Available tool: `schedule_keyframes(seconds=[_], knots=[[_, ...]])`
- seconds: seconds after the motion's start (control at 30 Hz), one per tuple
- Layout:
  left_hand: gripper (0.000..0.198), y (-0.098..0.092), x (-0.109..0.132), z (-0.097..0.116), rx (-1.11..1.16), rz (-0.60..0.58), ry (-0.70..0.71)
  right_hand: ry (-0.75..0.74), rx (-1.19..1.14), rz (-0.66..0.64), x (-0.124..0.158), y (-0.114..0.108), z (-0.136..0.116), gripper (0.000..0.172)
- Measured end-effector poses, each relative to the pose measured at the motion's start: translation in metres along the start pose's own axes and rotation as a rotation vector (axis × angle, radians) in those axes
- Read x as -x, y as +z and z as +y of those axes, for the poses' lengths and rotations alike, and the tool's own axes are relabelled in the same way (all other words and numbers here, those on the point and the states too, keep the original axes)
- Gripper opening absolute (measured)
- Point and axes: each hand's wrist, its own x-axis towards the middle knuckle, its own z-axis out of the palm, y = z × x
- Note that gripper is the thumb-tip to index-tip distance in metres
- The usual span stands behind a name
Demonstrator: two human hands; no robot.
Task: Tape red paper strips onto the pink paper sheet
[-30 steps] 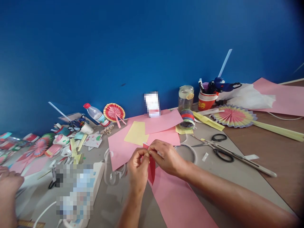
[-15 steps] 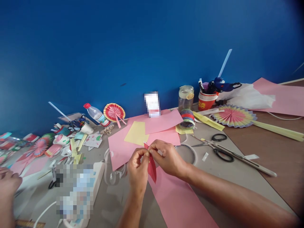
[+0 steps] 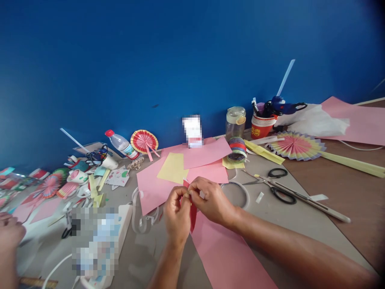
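Both hands meet at the middle of the view, pinching a narrow folded piece of red paper (image 3: 193, 216). My left hand (image 3: 177, 210) is closed on it, thumb and forefinger together. My right hand (image 3: 212, 200) pinches it at the same spot from the right, its fingertips touching the left ones. The red paper hangs slantwise, partly hidden behind the left thumb. Beneath the hands lies a long pink paper sheet (image 3: 228, 257). Just beyond them are more pink sheets (image 3: 150, 192) and a yellow sheet (image 3: 173, 168).
Right of my hands lie scissors (image 3: 281, 195), a utility knife (image 3: 313, 204) and a paper fan (image 3: 294, 146). Ribbon rolls (image 3: 237, 150), a jar (image 3: 236, 122) and a red cup (image 3: 261, 126) stand behind. Leftward are a power strip (image 3: 120, 237), a bottle (image 3: 122, 144) and another person's hand (image 3: 10, 233).
The red paper has turned slightly, so less of its face shows below the fingers. My left hand has shifted a little right; both hands keep their pinch.
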Motion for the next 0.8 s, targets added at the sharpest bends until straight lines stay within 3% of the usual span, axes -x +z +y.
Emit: schedule_keyframes(seconds=[0.2, 0.53, 0.8], knots=[[0.010, -0.0012, -0.0010, 0.0031, -0.015, 0.001, 0.040, 0.170, -0.092, -0.057, -0.0025, -0.0041, -0.0071, 0.012], [0.009, 0.0000, 0.0007, 0.0018, -0.084, 0.031, 0.113, 0.022, 0.037, -0.071, -0.0013, -0.0038, -0.0040, 0.015], [0.009, -0.0010, 0.0015, 0.0024, -0.151, 0.023, 0.152, 0.223, -0.111, -0.115, -0.0039, -0.0067, -0.0091, 0.011]])
